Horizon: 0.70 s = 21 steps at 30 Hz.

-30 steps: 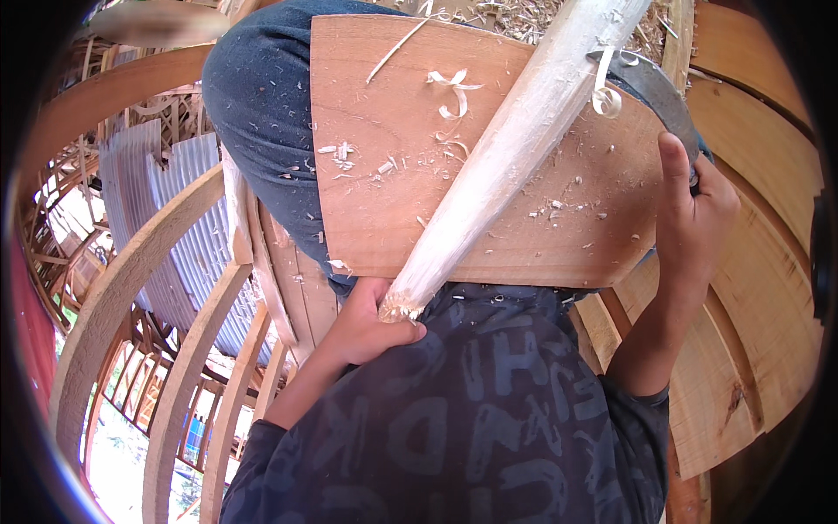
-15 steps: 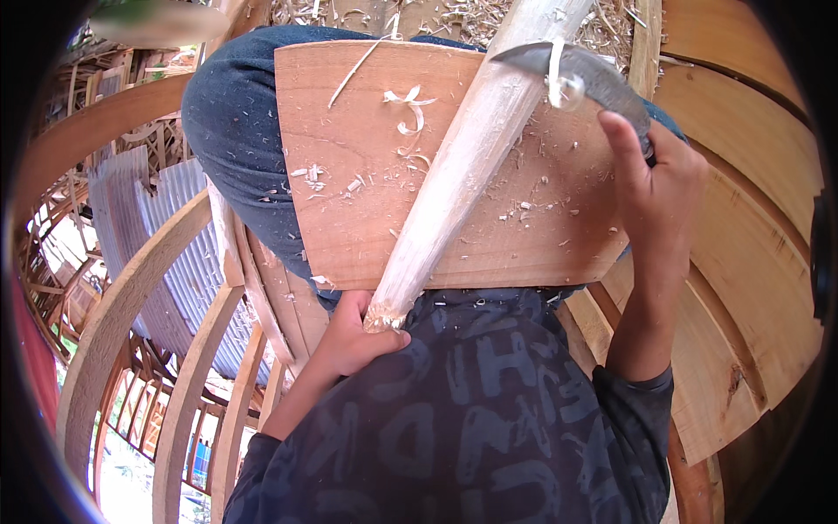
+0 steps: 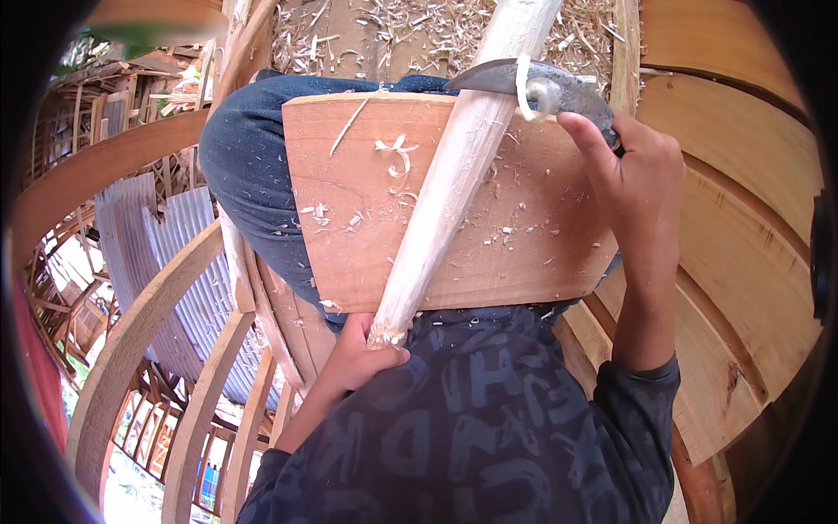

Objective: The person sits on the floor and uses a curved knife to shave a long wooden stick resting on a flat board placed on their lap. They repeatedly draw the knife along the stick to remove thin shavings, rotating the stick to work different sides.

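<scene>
A long pale wooden pole (image 3: 447, 179) lies slantwise over a flat wooden board (image 3: 349, 244) on my lap. My left hand (image 3: 365, 354) is closed round the pole's rough near end, against my shirt. In my right hand (image 3: 635, 175) is a curved knife (image 3: 572, 92); its handle is mostly hidden by the fingers. The dark blade lies across the upper part of the pole, tip pointing left. A curled wood shaving (image 3: 524, 87) hangs over the blade. Smaller shavings (image 3: 397, 155) and chips are scattered on the board.
Many shavings (image 3: 401, 35) cover the wooden floor beyond my knees. Wide planks (image 3: 733, 218) run along my right side. Wooden railing slats (image 3: 148, 323) stand at the left, with corrugated metal sheets (image 3: 179, 262) and heaped timber beyond them.
The view has shifted, so the board and pole sit lower. Against the pole, my right hand and the knife are slightly nearer to me. My left hand keeps its hold.
</scene>
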### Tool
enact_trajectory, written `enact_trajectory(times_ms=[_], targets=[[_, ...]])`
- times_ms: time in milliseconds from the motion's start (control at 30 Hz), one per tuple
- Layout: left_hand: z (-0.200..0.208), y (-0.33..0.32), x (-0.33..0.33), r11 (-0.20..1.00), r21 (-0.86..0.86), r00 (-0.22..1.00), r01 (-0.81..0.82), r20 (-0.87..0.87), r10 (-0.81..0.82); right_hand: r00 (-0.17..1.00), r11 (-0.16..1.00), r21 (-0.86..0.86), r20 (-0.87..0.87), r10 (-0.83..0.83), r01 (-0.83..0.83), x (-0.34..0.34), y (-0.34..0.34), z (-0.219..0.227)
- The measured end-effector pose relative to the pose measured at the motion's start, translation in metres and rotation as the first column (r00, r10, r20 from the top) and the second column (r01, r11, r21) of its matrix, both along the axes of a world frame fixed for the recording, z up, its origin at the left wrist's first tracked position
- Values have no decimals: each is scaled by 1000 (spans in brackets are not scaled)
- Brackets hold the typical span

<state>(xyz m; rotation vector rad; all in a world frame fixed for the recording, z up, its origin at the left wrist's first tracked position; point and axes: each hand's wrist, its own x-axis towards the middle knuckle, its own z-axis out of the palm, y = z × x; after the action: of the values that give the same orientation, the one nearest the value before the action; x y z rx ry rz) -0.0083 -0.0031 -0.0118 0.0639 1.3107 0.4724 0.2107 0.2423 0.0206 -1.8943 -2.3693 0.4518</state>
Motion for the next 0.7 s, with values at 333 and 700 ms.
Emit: enact_trajectory(times_ms=[333,700], targets=[[-4,-2,-4,996,74,998,53,36,-56,992,980,164,70,106,-116,4,3,-3],[-6,-3,-4,992,95,996,88,-10,-87,983,985,-13,-63,172,-173,-5,-32,10]])
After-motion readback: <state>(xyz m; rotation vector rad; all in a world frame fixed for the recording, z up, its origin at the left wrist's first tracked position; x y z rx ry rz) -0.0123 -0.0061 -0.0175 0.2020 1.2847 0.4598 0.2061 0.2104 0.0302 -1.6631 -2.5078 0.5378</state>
